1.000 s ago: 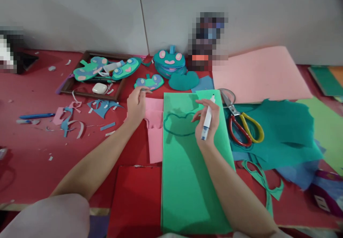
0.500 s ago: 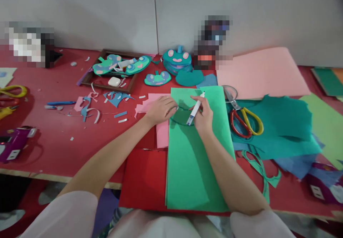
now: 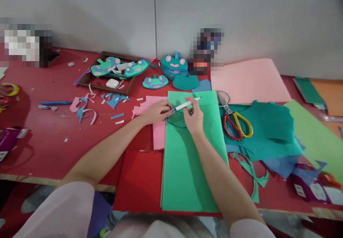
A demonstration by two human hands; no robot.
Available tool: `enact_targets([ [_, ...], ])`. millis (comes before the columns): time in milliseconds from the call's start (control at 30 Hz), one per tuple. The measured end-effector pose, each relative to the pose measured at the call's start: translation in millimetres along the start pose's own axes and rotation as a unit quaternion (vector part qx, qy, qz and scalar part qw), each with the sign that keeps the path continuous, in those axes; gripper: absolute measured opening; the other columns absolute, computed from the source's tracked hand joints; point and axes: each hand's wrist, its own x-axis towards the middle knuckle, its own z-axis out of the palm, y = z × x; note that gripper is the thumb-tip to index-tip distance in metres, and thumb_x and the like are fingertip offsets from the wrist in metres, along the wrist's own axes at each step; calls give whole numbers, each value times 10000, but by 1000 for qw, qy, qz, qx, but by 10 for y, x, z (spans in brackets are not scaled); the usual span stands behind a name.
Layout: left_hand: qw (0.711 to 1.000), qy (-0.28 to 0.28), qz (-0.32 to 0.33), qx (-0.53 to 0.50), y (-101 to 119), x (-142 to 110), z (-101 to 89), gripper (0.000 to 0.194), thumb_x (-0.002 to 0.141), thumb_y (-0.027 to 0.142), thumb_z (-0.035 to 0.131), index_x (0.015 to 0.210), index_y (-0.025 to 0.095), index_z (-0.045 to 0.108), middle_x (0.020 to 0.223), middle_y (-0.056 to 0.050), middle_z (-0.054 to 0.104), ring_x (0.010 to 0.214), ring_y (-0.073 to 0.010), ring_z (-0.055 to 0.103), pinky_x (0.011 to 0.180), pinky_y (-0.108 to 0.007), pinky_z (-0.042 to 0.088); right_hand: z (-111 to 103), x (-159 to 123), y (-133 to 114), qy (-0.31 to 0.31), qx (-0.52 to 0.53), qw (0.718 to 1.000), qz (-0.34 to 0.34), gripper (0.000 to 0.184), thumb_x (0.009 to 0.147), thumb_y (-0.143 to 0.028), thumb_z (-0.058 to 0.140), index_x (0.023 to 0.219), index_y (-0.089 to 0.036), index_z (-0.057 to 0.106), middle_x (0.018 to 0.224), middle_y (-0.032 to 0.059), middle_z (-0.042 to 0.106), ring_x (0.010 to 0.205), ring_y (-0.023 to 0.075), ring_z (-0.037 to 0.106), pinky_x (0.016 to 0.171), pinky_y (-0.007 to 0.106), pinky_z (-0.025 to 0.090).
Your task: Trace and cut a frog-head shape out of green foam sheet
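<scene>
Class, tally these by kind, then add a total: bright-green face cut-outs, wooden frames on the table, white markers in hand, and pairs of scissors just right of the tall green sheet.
Bright-green face cut-outs: 3
Wooden frame: 1
White marker: 1
Scissors: 1
Total: 6

Both arms reach forward and draw together in front of the person, elbows well apart, the left forearm point(image 3: 112, 148) and right forearm point(image 3: 221, 173) slanting inward; I see the left hand point(image 3: 157, 112) knuckles up, fingers curled, and just beside it the right hand point(image 3: 195, 118), fingers bent, closed in a light pinch
</scene>
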Motion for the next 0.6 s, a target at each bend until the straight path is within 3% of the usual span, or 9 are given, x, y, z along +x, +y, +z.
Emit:
enact_targets([
  [100,1000,-2,-18,6,-7,4,18,376,898,396,384,686,186,612,975,-71,617,945,-167,556,871,-324,435,5,-11,-30,-10,1,1000,5,501,788,-200,481,1283,-275,460,1161,45,626,526,86,472,624,261,457],
  [200,1000,2,-24,14,-9,17,33,356,911,380,352,767,181,610,947,-74,620,923,-174,552,850,-331,442,5,-27,-57,-6,27,999,16,649,798,-191,471,1408,-284,270,1077,33,661,524,90,500,611,251,461],
  [367,984,117,-62,121,56,-85,-48,317,921,355,323,853,179,578,917,-88,609,907,-202,536,831,-353,423,13,-17,-25,3,68,997,28,684,811,-179,452,1436,-234,179,906,10,690,521,92,520,579,231,448],
  [433,959,162,-101,208,108,-228,-142,295,912,350,341,868,180,578,955,-102,607,916,-229,524,836,-384,401,20,1,6,4,81,996,38,668,813,-183,445,1429,-229,190,869,0,688,505,85,517,557,221,438],
  [600,861,263,-282,331,101,-702,-422,288,906,334,336,868,180,576,933,-121,582,953,-284,510,850,-424,373,33,40,64,3,114,992,58,636,812,-189,426,1413,-206,217,831,4,682,469,78,510,510,210,419],
])
